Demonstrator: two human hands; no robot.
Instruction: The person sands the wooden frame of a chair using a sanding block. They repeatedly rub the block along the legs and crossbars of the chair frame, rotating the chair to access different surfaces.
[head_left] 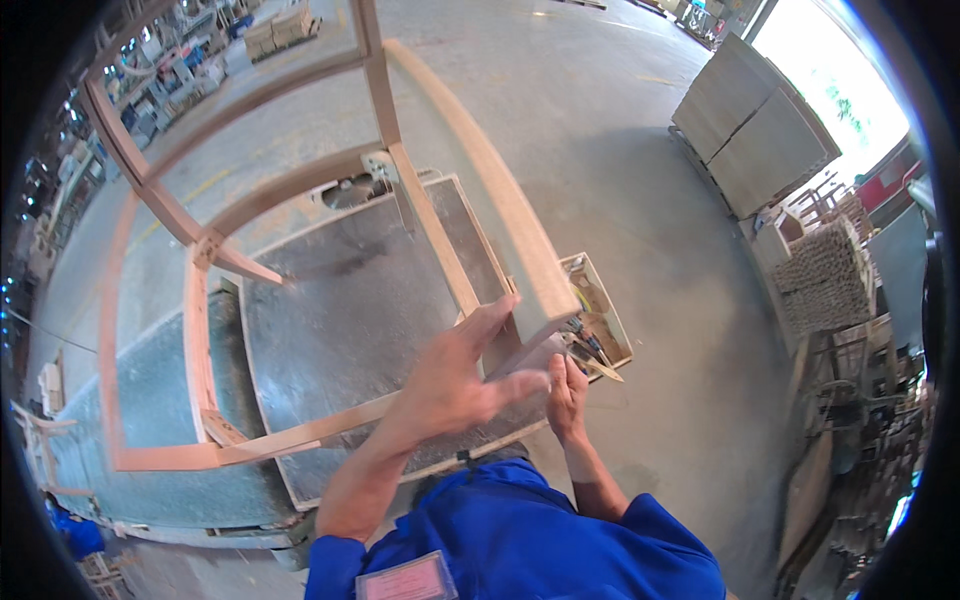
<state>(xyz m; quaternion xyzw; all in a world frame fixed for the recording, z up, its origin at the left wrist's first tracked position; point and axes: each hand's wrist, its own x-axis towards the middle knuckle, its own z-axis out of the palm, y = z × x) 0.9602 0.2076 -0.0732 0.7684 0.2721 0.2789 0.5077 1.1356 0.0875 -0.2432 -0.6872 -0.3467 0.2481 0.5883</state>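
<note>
A bare wooden chair frame (199, 340) lies across a worktable with a dark, shiny top (350, 300). Its curved armrest (500, 190) runs toward me and ends in a squared corner between my hands. My left hand (450, 375) has its fingers apart, the fingertips by the frame's side rail just left of that corner; whether they touch it is unclear. On the corner's right, my right hand (567, 395) is closed, thumb up, beside a greyish surface below the armrest's end. What those fingers hold is hidden.
A shallow wooden box (622, 338) with hand tools is at the table's right side. Large stacked panels (755, 125) stand by the bright doorway at far right, with bundled wood pieces (825, 275) nearer. A greenish table surface (160, 390) extends left.
</note>
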